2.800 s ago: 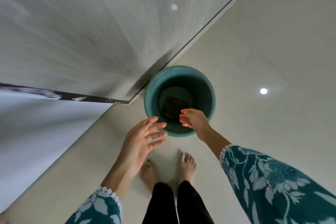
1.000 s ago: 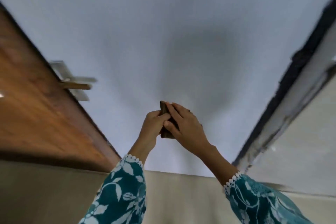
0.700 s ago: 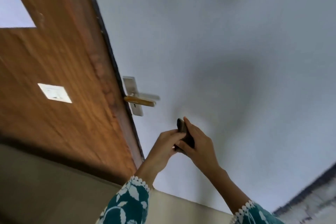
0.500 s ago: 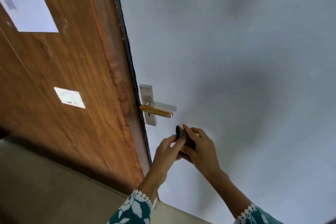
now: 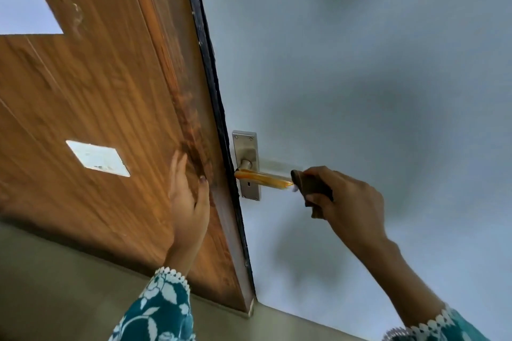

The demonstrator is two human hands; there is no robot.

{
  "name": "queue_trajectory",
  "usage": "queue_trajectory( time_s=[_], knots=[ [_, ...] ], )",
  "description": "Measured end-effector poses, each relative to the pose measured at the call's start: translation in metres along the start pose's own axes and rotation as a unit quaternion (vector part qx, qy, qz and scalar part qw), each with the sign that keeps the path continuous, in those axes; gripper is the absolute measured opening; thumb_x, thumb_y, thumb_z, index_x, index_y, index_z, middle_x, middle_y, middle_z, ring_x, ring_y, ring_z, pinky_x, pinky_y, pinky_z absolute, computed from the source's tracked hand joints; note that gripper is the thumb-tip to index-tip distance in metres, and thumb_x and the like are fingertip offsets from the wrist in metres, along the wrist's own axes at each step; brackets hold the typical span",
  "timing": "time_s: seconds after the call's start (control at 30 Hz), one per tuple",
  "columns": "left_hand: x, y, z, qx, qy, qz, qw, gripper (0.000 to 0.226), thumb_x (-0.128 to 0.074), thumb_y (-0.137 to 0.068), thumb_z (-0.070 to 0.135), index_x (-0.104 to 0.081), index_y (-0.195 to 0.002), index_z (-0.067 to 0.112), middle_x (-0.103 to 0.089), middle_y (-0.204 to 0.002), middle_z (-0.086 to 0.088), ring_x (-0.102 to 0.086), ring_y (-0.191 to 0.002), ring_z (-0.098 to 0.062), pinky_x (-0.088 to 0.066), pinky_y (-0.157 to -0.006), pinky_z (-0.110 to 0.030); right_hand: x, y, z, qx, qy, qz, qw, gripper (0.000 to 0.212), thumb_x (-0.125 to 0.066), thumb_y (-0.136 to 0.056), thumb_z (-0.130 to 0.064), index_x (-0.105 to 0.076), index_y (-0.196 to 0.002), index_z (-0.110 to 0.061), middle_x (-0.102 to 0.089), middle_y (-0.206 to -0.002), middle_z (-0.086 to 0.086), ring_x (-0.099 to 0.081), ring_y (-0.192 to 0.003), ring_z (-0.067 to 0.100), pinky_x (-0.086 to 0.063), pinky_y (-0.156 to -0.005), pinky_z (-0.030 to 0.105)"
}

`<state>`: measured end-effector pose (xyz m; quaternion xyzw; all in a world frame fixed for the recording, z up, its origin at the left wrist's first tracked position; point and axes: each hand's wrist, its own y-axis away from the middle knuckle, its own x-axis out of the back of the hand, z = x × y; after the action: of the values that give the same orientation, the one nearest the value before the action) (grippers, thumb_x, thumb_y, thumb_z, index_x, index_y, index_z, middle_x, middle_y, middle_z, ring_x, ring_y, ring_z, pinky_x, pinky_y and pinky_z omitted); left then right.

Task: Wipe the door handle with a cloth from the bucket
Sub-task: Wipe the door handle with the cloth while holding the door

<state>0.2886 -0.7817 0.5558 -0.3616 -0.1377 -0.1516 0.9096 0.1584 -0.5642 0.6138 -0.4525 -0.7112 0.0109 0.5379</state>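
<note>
A golden lever door handle (image 5: 263, 178) juts from a steel plate (image 5: 246, 152) on the pale grey door. My right hand (image 5: 346, 196) is shut on a folded dark brown cloth (image 5: 310, 187), whose edge touches the free tip of the handle. My left hand (image 5: 188, 196) rests flat, fingers apart, on the brown wooden panel (image 5: 97, 86) just left of the dark door edge. The bucket is out of view.
A white rectangular switch plate (image 5: 97, 158) sits on the wooden panel left of my left hand. A dark strip (image 5: 213, 77) runs between panel and door. A beige floor (image 5: 69, 285) lies below.
My left hand let go of the cloth and moved left onto the wooden panel. My right hand carried the cloth up to the handle's tip. The view swung from the bucket to the door.
</note>
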Motion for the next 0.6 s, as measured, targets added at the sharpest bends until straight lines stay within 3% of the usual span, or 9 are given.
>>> queue_trajectory(
  time_s=[0.07, 0.13, 0.2, 0.3, 0.37, 0.5, 0.6],
  knots=[
    [-0.006, -0.025, -0.014, -0.059, -0.04, 0.007, 0.997, 0.055, -0.041, -0.096, 0.028, -0.025, -0.145, 0.009, -0.016, -0.156, -0.003, -0.013, -0.145, -0.018, -0.013, -0.116, -0.043, -0.002, -0.009, -0.012, 0.01, 0.032, 0.027, 0.999, 0.028, -0.072, -0.075, -0.011, -0.071, -0.098, -0.028, -0.072, -0.072, -0.01, -0.066, -0.057, 0.015, -0.05, -0.052, 0.026],
    [-0.013, -0.05, -0.026, -0.121, -0.073, 0.009, 0.99, 0.057, -0.037, -0.096, 0.029, -0.022, -0.145, 0.004, -0.011, -0.155, -0.009, -0.007, -0.145, -0.022, -0.003, -0.116, -0.047, -0.007, -0.018, -0.029, 0.012, 0.085, 0.027, 0.996, 0.028, -0.075, -0.072, -0.009, -0.073, -0.094, -0.026, -0.072, -0.074, -0.006, -0.064, -0.055, 0.02, -0.041, -0.048, 0.021],
    [-0.02, -0.071, -0.038, -0.203, -0.116, 0.016, 0.972, 0.058, -0.037, -0.096, 0.026, -0.02, -0.143, -0.003, -0.013, -0.151, -0.018, -0.009, -0.144, -0.03, -0.002, -0.112, -0.059, -0.017, -0.029, -0.05, 0.019, 0.146, 0.02, 0.989, 0.026, -0.077, -0.068, -0.009, -0.074, -0.089, -0.025, -0.07, -0.072, -0.003, -0.062, -0.054, 0.022, -0.027, -0.047, 0.017],
    [-0.028, -0.085, -0.056, -0.278, -0.169, 0.033, 0.945, 0.061, -0.041, -0.095, 0.028, -0.018, -0.14, -0.006, -0.019, -0.143, -0.025, 0.001, -0.145, -0.025, -0.007, -0.103, -0.069, -0.04, -0.049, -0.084, 0.03, 0.209, -0.011, 0.977, 0.022, -0.072, -0.069, -0.008, -0.073, -0.085, -0.023, -0.068, -0.072, -0.001, -0.06, -0.063, 0.023, -0.028, -0.052, 0.024],
    [-0.032, -0.087, -0.064, -0.298, -0.187, 0.054, 0.935, 0.061, -0.042, -0.094, 0.031, -0.021, -0.139, -0.005, -0.019, -0.147, -0.021, 0.006, -0.145, -0.016, -0.007, -0.102, -0.068, -0.062, -0.063, -0.102, 0.035, 0.241, -0.052, 0.969, 0.019, -0.063, -0.077, -0.007, -0.071, -0.09, -0.02, -0.068, -0.081, 0.001, -0.06, -0.077, 0.024, -0.031, -0.058, 0.027],
    [-0.036, -0.087, -0.072, -0.333, -0.189, 0.074, 0.921, 0.06, -0.029, -0.097, 0.038, -0.016, -0.143, 0.001, 0.014, -0.159, 0.004, 0.006, -0.145, -0.015, 0.008, -0.112, -0.053, -0.096, -0.076, -0.117, 0.022, 0.266, -0.105, 0.958, 0.018, -0.051, -0.086, -0.004, -0.067, -0.091, -0.01, -0.068, -0.09, 0.008, -0.057, -0.087, 0.027, -0.037, -0.068, 0.034],
    [-0.038, -0.087, -0.076, -0.352, -0.174, 0.085, 0.916, 0.06, -0.024, -0.098, 0.038, -0.008, -0.148, 0.007, 0.014, -0.159, 0.004, 0.005, -0.145, -0.016, 0.008, -0.112, -0.052, -0.104, -0.07, -0.114, 0.027, 0.294, -0.109, 0.949, 0.024, -0.049, -0.086, -0.004, -0.067, -0.099, -0.012, -0.068, -0.095, 0.007, -0.057, -0.089, 0.027, -0.04, -0.072, 0.034]
  ],
)
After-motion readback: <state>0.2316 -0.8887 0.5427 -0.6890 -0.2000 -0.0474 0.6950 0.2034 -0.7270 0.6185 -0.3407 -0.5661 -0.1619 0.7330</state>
